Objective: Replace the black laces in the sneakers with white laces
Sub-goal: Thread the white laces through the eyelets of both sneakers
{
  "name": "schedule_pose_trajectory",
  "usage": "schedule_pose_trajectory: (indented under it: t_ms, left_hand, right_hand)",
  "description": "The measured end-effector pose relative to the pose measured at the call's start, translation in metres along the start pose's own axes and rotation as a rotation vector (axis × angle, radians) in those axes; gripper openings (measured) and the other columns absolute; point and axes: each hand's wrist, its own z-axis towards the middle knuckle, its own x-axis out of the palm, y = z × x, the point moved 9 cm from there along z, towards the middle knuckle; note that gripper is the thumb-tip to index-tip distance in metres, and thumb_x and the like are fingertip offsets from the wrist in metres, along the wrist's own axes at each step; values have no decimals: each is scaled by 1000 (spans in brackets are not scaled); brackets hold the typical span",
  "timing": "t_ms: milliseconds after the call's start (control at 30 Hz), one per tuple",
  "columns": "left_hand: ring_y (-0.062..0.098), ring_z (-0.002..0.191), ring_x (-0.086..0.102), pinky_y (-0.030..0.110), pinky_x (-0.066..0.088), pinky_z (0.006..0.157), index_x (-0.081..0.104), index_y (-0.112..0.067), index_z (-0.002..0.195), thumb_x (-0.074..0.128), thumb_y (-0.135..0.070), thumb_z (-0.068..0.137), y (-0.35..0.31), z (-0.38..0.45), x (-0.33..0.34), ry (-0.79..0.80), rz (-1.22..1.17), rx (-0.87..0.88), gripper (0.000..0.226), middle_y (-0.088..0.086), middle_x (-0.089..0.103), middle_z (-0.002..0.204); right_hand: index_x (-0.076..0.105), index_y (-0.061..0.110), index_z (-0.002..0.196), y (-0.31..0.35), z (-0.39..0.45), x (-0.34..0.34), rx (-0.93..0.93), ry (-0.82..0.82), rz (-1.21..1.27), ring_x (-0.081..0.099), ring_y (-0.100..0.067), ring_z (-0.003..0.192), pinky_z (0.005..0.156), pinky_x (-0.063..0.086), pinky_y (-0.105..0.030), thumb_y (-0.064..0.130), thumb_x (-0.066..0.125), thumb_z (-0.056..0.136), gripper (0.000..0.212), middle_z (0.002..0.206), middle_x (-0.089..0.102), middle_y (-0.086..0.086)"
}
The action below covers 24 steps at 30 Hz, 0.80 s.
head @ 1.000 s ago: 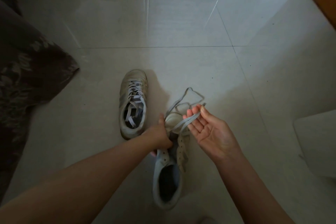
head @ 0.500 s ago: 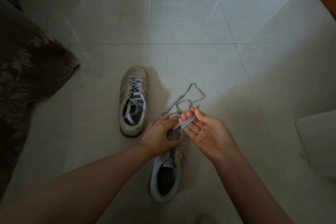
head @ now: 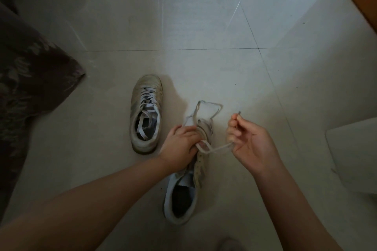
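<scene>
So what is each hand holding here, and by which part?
The right hand pinches the white lace near its free end, tip poking above the fingers. The left hand grips the near sneaker at its eyelet area, toward the toe.

My view is dim and soft, lit from the far end where streaks of glare cross the glossy pale tiled floor [head: 204,26], with wide-angle bending and darkening toward the edges.

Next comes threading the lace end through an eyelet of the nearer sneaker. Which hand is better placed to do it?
The right hand: it already pinches the pale flat lace near its tip. The left hand grips the unlaced pale sneaker by its front, steadying it, probably best kept there.
</scene>
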Motion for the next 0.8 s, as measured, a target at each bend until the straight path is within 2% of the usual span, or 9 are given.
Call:
schedule_pose_trajectory:
  t_ms: [67, 167, 267, 333, 433, 533, 600, 667, 800]
  left_hand:
    - [13, 131, 40, 32, 19, 108, 62, -23, 118, 16, -47, 82, 0, -4, 5, 80, -7, -2, 63, -7, 59, 127]
    - [15, 131, 38, 30, 17, 108, 60, -21, 120, 18, -44, 84, -1, -5, 2, 110, 3, 9, 59, -5, 56, 129]
    - [14, 133, 32, 31, 12, 110, 59, -22, 118, 42, -29, 90, -2, 0, 5, 177, 69, 31, 34, -5, 51, 131]
    - [13, 132, 34, 33, 13, 110, 60, -22, 114, 38, -34, 88, 0, 0, 7, 181, 62, 39, 37, -5, 53, 128]
    - [14, 126, 45, 42, 27, 108, 64, -20, 107, 28, -44, 84, 6, -2, 1, 86, -28, 54, 49, -5, 61, 118]
    - [12, 125, 47, 45, 28, 107, 62, -22, 114, 38, -50, 80, 11, -5, 0, 61, -34, 65, 50, -7, 60, 124]
    - [9, 125, 47, 45, 25, 108, 60, -26, 120, 41, -53, 77, 16, -6, 1, 39, -90, 13, 54, -10, 57, 129]
    - [4, 125, 45, 47, 24, 109, 61, -31, 119, 45, -54, 77, 22, -7, -1, -2, -151, -47, 50, -15, 56, 129]
    - [-3, 129, 39, 45, 18, 111, 64, -34, 114, 43, -59, 76, 25, -7, 4, 24, -123, -43, 50, -20, 55, 130]
  right_hand:
    - [57, 11, 75, 6, 5, -19, -158, -149, -603, 42, -7, 46, 40, 32, -18, 22, 52, 94, 22, 70, 50, -6]
    - [60, 18, 83, -14, 9, -22, -212, -159, -1489, 57, -11, 75, 68, 47, -30, 57, 60, 82, 39, 82, 62, 2]
    - [48, 26, 77, -44, 16, -24, -87, -36, -1818, 52, -15, 73, 62, 40, -32, 70, 56, 75, 45, 75, 54, 7]
    - [46, 27, 77, -48, 20, -19, -77, 44, -1932, 50, -15, 72, 61, 36, -31, 64, 52, 82, 38, 74, 52, 8]
    - [43, 27, 70, -44, 21, -9, -230, 151, -1904, 47, -15, 72, 66, 39, -33, 44, 44, 96, 31, 69, 46, 8]
    - [61, 16, 89, -34, 13, 6, -503, 156, -1732, 53, -14, 94, 86, 43, -31, 32, 43, 98, 26, 98, 53, 6]
    - [65, 11, 106, -40, 6, 14, -540, 221, -1520, 51, -2, 109, 96, 38, -17, 25, 42, 97, 28, 113, 53, 14]
    - [67, 12, 104, -47, 1, 11, -406, 211, -1254, 56, 6, 89, 82, 40, -9, 20, 42, 101, 27, 90, 59, 22]
    - [48, 9, 60, -50, -10, 15, -182, 200, -837, 45, -3, 55, 56, 35, -13, 24, 41, 99, 42, 62, 55, 6]
